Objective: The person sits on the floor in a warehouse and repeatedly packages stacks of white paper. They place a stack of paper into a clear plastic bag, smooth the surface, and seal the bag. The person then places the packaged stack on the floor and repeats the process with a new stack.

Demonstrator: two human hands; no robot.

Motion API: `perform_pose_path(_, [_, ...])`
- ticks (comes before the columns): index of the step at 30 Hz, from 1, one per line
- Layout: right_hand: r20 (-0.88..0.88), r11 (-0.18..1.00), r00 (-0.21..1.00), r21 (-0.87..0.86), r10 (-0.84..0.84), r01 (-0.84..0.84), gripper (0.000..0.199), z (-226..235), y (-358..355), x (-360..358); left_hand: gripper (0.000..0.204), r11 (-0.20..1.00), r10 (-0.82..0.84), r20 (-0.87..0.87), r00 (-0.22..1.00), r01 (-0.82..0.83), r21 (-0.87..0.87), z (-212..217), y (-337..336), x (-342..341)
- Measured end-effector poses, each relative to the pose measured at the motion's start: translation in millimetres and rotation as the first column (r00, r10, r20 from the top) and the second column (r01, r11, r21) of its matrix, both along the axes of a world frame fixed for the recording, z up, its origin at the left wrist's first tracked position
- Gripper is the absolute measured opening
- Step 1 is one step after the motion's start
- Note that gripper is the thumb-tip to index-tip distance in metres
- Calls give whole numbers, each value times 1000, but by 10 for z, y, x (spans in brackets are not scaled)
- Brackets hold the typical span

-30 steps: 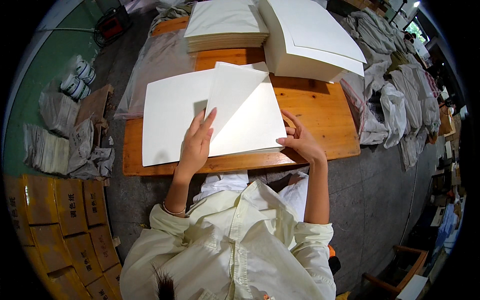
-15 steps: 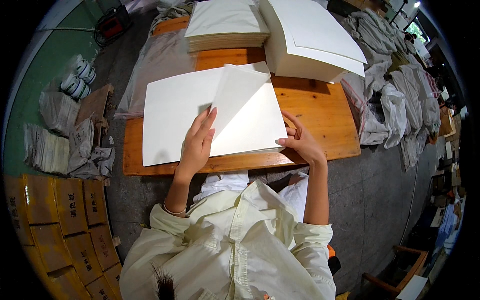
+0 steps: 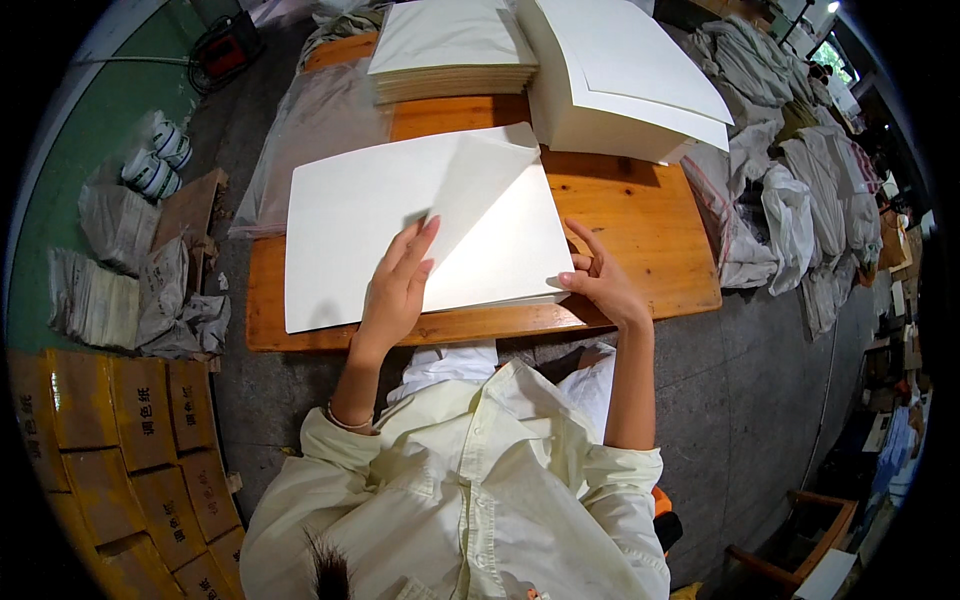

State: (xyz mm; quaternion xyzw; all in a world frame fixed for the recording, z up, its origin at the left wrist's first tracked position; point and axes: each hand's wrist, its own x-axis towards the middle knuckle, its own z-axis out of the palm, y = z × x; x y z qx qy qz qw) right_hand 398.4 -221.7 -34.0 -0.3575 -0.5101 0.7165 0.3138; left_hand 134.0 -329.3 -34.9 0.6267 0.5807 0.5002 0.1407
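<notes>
More paper (image 3: 350, 225) lies flat now, left of the bent sheet (image 3: 482, 185); left hand (image 3: 395, 290) hangs loose, can't tell if right hand (image 3: 608, 288) pinches.

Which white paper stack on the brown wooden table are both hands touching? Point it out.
The near white paper stack: the left hand and right hand touch it, not the far left white stack or far right white stack.

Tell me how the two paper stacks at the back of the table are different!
The left stack is shorter; the right stack is taller. The left stack has tan, layered-looking edges; the right stack's sides look whiter and smoother. Both have white tops and sit on the wooden table.
</notes>
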Motion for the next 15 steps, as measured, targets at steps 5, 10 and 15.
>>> perform_pose_path(5, [45, 999, 998, 7, 47, -48, 87, -16, 43, -5, 40, 987, -157, -188, 970, 151, -47, 65, -10, -46])
perform_pose_path(10, [174, 997, 984, 68, -39, 28, 86, -140, 62, -47, 41, 979, -198, -316, 928, 173, -104, 160, -21, 30])
perform_pose_path(15, [-20, 1000, 1000, -13, 3, -3, 87, -37, 19, 4, 40, 978, -71, -107, 992, 48, -202, 69, -40, -36])
